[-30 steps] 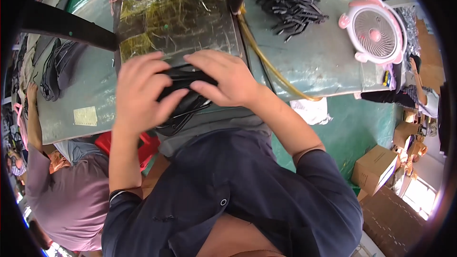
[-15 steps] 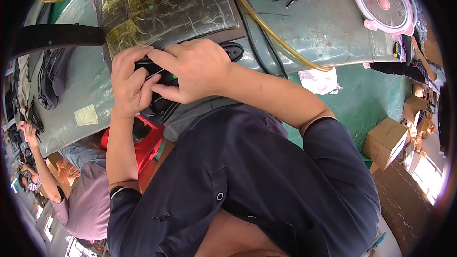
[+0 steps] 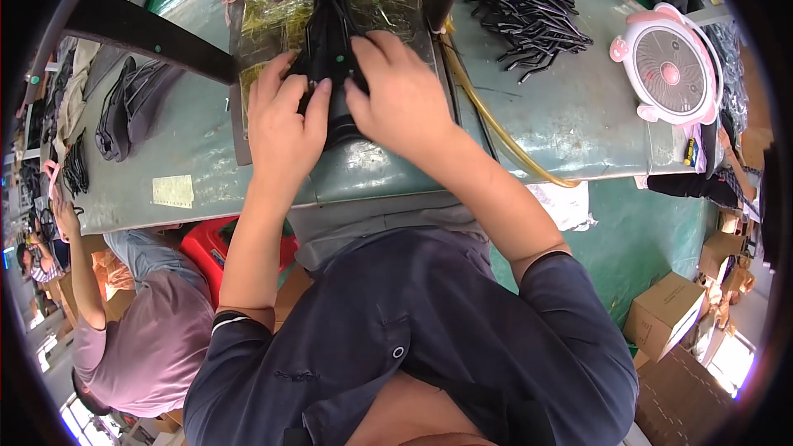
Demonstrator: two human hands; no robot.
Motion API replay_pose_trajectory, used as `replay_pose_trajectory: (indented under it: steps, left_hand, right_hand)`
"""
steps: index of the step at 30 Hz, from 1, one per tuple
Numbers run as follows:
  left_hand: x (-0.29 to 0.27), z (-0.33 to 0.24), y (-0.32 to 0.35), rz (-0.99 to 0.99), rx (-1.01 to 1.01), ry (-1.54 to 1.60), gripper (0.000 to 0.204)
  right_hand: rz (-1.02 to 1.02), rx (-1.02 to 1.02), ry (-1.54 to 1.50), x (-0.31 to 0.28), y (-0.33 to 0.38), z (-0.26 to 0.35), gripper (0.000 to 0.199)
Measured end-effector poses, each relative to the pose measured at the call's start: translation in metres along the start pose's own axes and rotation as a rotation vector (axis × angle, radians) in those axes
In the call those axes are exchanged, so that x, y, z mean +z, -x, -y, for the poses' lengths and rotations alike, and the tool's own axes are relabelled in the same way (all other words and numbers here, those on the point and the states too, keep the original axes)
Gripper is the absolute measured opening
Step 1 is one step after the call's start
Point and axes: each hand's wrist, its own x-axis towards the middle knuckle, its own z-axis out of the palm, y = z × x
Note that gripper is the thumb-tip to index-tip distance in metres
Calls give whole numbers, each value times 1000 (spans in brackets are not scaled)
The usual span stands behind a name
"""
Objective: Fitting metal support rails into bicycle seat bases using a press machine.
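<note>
Hands moved up; left grip (image 3: 283,120), right grip (image 3: 396,91) clasp black shoe upper (image 3: 330,25) between them.

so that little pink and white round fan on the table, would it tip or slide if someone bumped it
The pink and white fan looks like light plastic, so a bump would probably shift it easily on the smooth green table. It appears to lie flat on its back with the grille up, so tipping seems unlikely. Its thin grille might be somewhat fragile.

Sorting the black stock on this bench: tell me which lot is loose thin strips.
The pile of black strips at the top, left of the pink fan. The stack of black pieces at far left is broad, curved shapes.
</note>
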Motion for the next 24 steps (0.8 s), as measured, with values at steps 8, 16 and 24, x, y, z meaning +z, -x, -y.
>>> replay_pose_trajectory:
  steps: [8, 16, 24]
  left_hand:
    - [30, 43, -38, -185, 99, 32, 20]
    - [32, 50, -38, -283, 82, 90, 25]
    - [19, 41, -40, -125, -127, 161, 37]
  right_hand:
    - [-207, 81, -35, 43, -46, -18, 47]
    - [-290, 105, -63, 51, -47, -16, 64]
    - [-130, 210, -293, 19, -51, -8, 65]
